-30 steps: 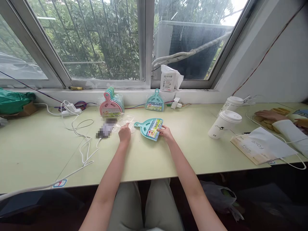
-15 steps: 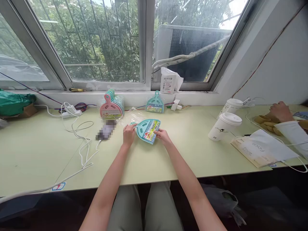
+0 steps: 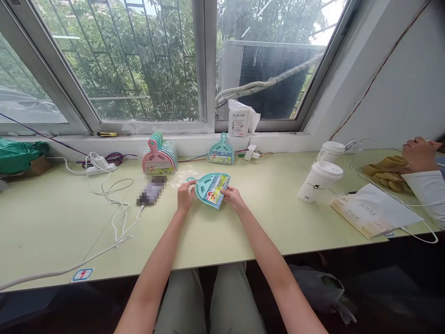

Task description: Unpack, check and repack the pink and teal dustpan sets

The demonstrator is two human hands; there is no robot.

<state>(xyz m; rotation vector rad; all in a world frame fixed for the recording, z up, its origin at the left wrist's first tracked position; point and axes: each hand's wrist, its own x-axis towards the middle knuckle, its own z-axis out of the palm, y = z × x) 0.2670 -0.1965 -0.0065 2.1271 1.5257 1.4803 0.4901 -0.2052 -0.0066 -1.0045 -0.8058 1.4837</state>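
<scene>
A small teal dustpan and brush set (image 3: 205, 189) with a printed label is held between my two hands over the table. My left hand (image 3: 186, 195) grips it at the handle end, fingers closed. My right hand (image 3: 233, 197) pinches the brush-bristle edge on the right, beside the label. Behind it, a wrapped teal dustpan set (image 3: 221, 150) leans upright against the wall. To the left of that stands a row of several wrapped sets, with a pink dustpan (image 3: 158, 160) in front. Clear plastic wrapping (image 3: 184, 176) lies just beyond my left hand.
A blurred phone (image 3: 152, 191) on a white cable lies at left, near a power strip (image 3: 100, 168). On the right are white paper cups (image 3: 320, 182), a tissue pack (image 3: 373, 211) and another person's hands (image 3: 421, 154). A tissue box (image 3: 239, 120) sits on the sill.
My hands keep the same hold on the dustpan set, which has barely moved. The view has shifted slightly. At the right, the other person's hands have moved.
</scene>
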